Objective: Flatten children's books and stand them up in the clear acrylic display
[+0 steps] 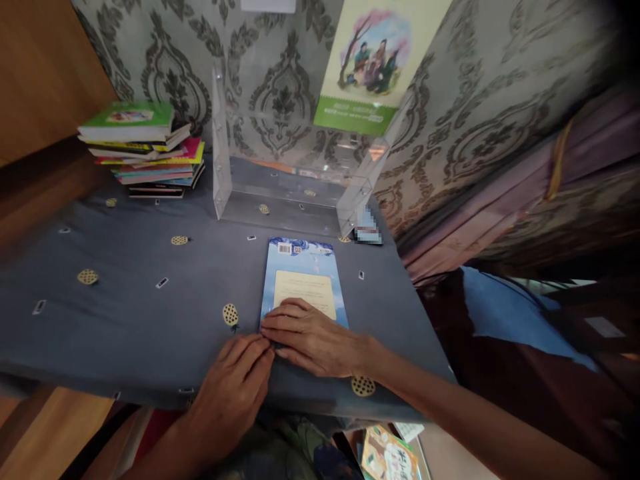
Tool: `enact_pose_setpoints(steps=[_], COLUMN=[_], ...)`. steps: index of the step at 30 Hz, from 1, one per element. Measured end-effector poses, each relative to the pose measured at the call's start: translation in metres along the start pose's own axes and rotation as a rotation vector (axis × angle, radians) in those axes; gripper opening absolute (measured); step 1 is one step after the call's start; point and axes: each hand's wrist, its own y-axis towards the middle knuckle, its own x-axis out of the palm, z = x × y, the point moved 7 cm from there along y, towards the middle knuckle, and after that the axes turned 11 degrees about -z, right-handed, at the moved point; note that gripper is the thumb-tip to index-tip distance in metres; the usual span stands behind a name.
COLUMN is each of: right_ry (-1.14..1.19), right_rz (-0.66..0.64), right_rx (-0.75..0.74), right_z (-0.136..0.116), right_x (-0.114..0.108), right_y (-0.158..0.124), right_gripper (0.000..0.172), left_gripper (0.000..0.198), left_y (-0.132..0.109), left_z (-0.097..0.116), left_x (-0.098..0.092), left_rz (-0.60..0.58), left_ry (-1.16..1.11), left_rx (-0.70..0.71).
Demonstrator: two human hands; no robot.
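A light-blue book [303,260] lies on the cloth-covered table with its back cover up, showing a barcode and a cream text panel. Across its near part rests my right hand [315,337], palm down, fingers stretched toward the left edge. My left hand [237,377] is at the book's near left corner, its fingers bent and close together on that edge. The fingertips of both hands nearly meet there. The book's near edge is hidden beneath my hands.
A clear acrylic rack [223,180] stands behind the book, with a green-and-cream book [350,110] upright in it. At the far left is a stack of books [145,153]. A phone-like blurred item [369,227] lies right of the rack. The patterned tablecloth [125,333] covers the table.
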Motion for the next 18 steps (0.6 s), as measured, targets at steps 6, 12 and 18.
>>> enact_pose_setpoints(steps=[6, 12, 18], right_ry=[-0.031, 0.029, 0.047], right_rz=[0.001, -0.004, 0.008], right_rx=[0.050, 0.054, 0.107], right_z=[0.010, 0.012, 0.019], right_x=[0.009, 0.008, 0.006], right_y=[-0.003, -0.001, -0.001], right_gripper=[0.041, 0.040, 0.045], left_gripper=[0.027, 0.026, 0.026], left_y=[0.005, 0.013, 0.017], left_z=[-0.003, -0.007, -0.010], left_x=[-0.003, -0.002, -0.004], left_rz=[0.067, 0.041, 0.066], left_ry=[0.025, 0.007, 0.069], left_rx=[0.005, 0.015, 0.021])
